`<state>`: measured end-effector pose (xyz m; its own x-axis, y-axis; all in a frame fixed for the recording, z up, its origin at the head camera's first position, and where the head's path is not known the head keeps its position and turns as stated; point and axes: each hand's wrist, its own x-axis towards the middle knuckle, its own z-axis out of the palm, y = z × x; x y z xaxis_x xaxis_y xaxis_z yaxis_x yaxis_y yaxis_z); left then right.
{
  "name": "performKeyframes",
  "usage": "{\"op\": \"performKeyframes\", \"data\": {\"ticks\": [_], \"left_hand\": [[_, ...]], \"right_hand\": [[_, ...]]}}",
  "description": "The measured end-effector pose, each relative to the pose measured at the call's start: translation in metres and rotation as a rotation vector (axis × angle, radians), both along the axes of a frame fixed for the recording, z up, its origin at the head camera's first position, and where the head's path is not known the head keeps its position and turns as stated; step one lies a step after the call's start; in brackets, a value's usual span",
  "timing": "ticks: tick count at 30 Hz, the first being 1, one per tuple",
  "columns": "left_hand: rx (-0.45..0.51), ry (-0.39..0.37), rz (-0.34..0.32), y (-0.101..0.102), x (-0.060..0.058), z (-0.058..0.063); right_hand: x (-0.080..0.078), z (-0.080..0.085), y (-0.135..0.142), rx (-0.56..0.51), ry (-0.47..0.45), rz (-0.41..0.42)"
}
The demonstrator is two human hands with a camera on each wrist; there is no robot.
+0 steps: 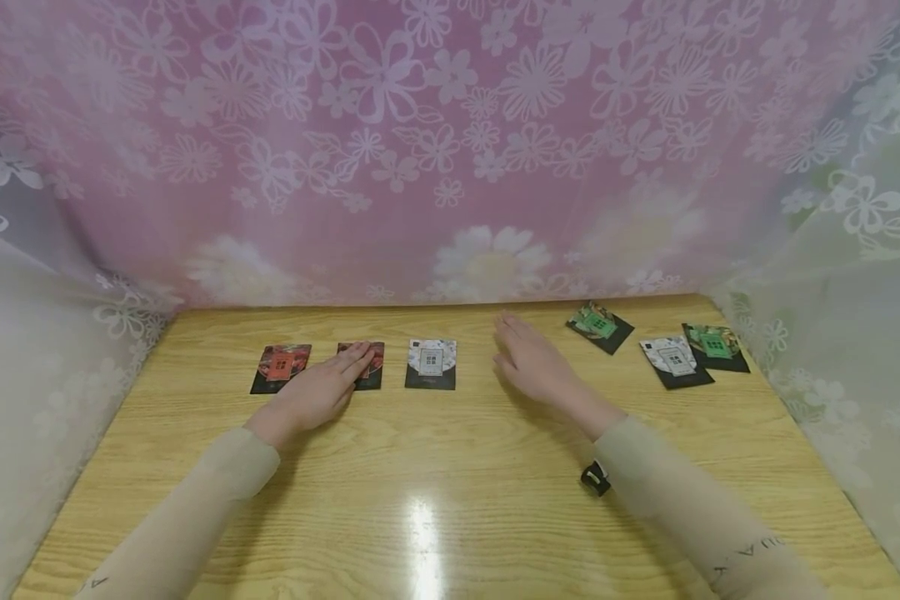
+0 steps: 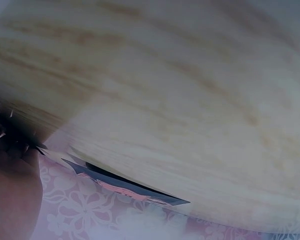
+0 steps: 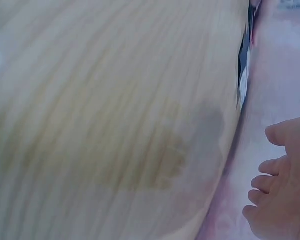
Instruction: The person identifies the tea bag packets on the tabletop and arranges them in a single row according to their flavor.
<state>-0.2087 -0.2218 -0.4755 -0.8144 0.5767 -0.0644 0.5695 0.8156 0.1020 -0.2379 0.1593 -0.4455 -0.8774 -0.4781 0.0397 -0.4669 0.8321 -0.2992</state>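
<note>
My left hand (image 1: 317,392) lies with fairly straight fingers over a flat packet with a red label (image 1: 375,365), covering much of it. Left of that hand is another red-label packet (image 1: 279,368), partly hidden by it. A white-and-black packet (image 1: 431,365) lies between the two hands. My right hand (image 1: 532,362) is extended over the table just right of that packet, holding nothing. In the right wrist view its thumb and fingers (image 3: 262,183) are loosely spread. At the left wrist view's edge, the left hand (image 2: 12,195) touches a dark packet, with a pink-and-dark packet (image 2: 125,187) beside it.
On the right lie a tilted green packet (image 1: 598,327), a second white-and-black packet (image 1: 673,362) and another green one (image 1: 716,346) partly under it. A small black object (image 1: 594,479) sits by the right sleeve. Floral curtains (image 1: 450,167) surround the wooden table (image 1: 360,500).
</note>
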Motion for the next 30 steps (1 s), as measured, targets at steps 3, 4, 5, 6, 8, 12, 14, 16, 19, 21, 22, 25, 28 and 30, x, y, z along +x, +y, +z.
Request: {"op": "performKeyframes", "data": {"ticks": [3,4,5,6,8,12,14,16,19,21,22,25,28,30], "left_hand": [[-0.004,0.007,-0.002,0.0,-0.001,0.001],[-0.004,0.008,-0.001,0.0,-0.001,0.001],[-0.004,0.008,-0.001,0.0,-0.002,0.002],[-0.002,0.007,0.0,0.0,-0.002,0.002],[0.003,0.003,0.002,0.001,-0.002,0.002],[0.003,-0.011,0.007,0.0,-0.003,0.002],[0.0,-0.011,0.006,0.0,-0.003,0.002],[-0.005,-0.01,0.002,0.0,-0.003,0.001],[-0.006,-0.006,-0.001,0.0,-0.003,0.001],[-0.002,-0.005,-0.003,0.0,-0.002,0.001],[0.0,-0.006,-0.002,0.0,-0.002,0.001],[0.0,-0.011,-0.003,-0.001,-0.002,0.001],[0.002,-0.024,0.001,-0.001,-0.002,0.001],[0.011,-0.036,0.008,-0.001,-0.002,0.001]], "right_hand": [[-0.001,0.005,0.02,0.0,-0.018,-0.021],[-0.001,0.007,0.027,0.003,-0.02,-0.027],[-0.001,0.008,0.034,0.008,-0.023,-0.033],[-0.001,0.009,0.041,0.009,-0.027,-0.039],[-0.001,0.009,0.056,0.016,-0.029,-0.049],[0.001,0.009,0.085,0.016,-0.022,-0.066],[0.002,0.007,0.099,0.015,-0.022,-0.079],[0.002,0.005,0.114,0.014,-0.026,-0.095],[0.004,0.003,0.135,0.015,-0.039,-0.123],[0.006,0.002,0.148,0.023,-0.044,-0.138],[0.007,0.001,0.155,0.029,-0.043,-0.141],[0.01,-0.001,0.175,0.028,-0.024,-0.14],[0.014,-0.004,0.196,0.012,0.012,-0.131],[0.016,-0.006,0.207,0.004,0.023,-0.124]]}}
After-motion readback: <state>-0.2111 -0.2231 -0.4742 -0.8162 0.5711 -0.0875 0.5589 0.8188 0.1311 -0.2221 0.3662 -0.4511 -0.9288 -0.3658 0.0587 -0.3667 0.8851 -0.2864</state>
